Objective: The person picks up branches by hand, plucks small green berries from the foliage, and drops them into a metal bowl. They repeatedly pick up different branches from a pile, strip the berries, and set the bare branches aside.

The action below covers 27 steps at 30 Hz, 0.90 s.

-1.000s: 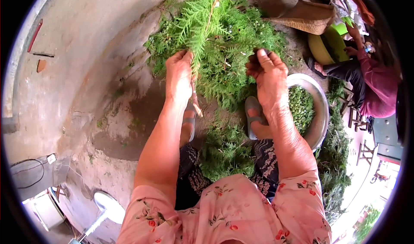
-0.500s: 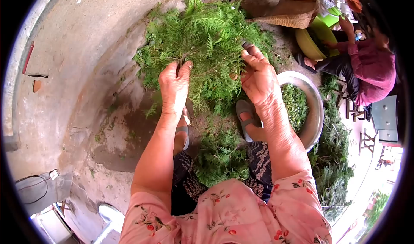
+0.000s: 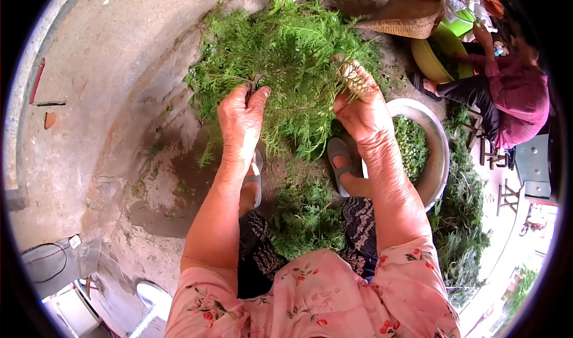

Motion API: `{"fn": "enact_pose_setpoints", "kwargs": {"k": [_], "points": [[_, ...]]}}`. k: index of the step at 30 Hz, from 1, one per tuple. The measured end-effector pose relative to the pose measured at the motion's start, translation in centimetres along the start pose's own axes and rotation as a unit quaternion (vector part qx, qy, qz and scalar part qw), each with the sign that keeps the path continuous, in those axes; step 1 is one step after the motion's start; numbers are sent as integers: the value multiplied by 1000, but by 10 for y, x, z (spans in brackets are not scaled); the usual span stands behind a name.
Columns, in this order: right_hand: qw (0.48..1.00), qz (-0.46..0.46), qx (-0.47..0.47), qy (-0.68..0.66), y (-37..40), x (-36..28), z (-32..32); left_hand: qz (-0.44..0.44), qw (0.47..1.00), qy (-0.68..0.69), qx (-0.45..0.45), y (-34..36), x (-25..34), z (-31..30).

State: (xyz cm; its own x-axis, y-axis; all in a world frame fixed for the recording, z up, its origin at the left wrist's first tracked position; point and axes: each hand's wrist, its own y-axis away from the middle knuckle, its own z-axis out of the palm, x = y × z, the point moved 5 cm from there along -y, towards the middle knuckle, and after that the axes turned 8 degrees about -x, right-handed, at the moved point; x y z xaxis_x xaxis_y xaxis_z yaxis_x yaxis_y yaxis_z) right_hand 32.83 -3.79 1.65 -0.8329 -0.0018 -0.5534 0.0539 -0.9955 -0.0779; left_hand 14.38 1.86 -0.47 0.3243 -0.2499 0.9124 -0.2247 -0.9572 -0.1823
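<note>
A bushy green branch [image 3: 292,57] with feathery leaves is held out in front of me. My left hand [image 3: 242,114] pinches its stem at the lower left, thumb and fingers closed. On the right side of the foliage, my right hand [image 3: 364,108] is closed on a leafy sprig, with small pale green buds or cones lying over its fingers. Just to the right of that wrist stands a metal basin [image 3: 439,141] holding small green pieces [image 3: 410,150]. Cut foliage [image 3: 304,215] lies on the ground between my feet.
More cut greenery [image 3: 459,218] lies beyond the basin on the right. At the upper right, a person in a purple top [image 3: 519,99] sits by a yellow-green tub [image 3: 434,54], near a woven basket [image 3: 412,18]. A concrete wall [image 3: 137,45] curves along the left.
My right hand has turned slightly, and small pale buds or cones now show over its fingers. The foliage has shifted a little. My left hand stays nearly in place.
</note>
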Motion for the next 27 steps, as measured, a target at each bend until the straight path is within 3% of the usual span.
{"fn": "enact_pose_setpoints", "kwargs": {"k": [4, 6, 9, 10, 12, 14, 16, 18, 20, 22, 24, 25, 26, 27], "points": [[993, -40, 107, 20, 4, -4, -8, -3, 999, -45, 4, 1, -1, 0], [997, -27, 60, 37, 3, -4, -5, 8, 998, -61, 11, 0, -1, -1], [982, -58, 180, 26, 6, -7, -7, -4, 998, -68, 18, 0, -3, -4], [982, -57, 180, 26, 6, -8, -12, -2, 998, -58, 28, 0, -4, -6], [950, -74, 238, 190, 6, -17, -19, 1, 998, -49, 38, 1, -4, -7], [945, -85, 233, 214, 9, -13, -20, 17, 998, -42, 42, 3, 0, -6], [882, -136, 281, 352, 8, -15, -33, 56, 994, -78, 50, 5, 7, -5], [872, -151, 286, 368, 5, -16, -32, 26, 995, -81, 50, 7, 7, -1], [830, -168, 325, 422, 10, -21, -19, 31, 995, -75, 64, 10, 14, 1], [827, -127, 346, 424, 13, -22, -32, 53, 993, -91, 59, 12, 20, 5], [695, -166, 333, 615, 11, -28, -47, 64, 992, -93, 58, 13, 15, 10], [730, -215, 311, 570, 13, -31, -46, 71, 990, -111, 60, 14, 15, 10], [640, -261, 303, 656, 14, -52, -41, 78, 987, -127, 61, 15, 16, 9], [690, -238, 340, 593, 17, -70, -49, 76, 987, -127, 64, 16, 17, 7]]}}
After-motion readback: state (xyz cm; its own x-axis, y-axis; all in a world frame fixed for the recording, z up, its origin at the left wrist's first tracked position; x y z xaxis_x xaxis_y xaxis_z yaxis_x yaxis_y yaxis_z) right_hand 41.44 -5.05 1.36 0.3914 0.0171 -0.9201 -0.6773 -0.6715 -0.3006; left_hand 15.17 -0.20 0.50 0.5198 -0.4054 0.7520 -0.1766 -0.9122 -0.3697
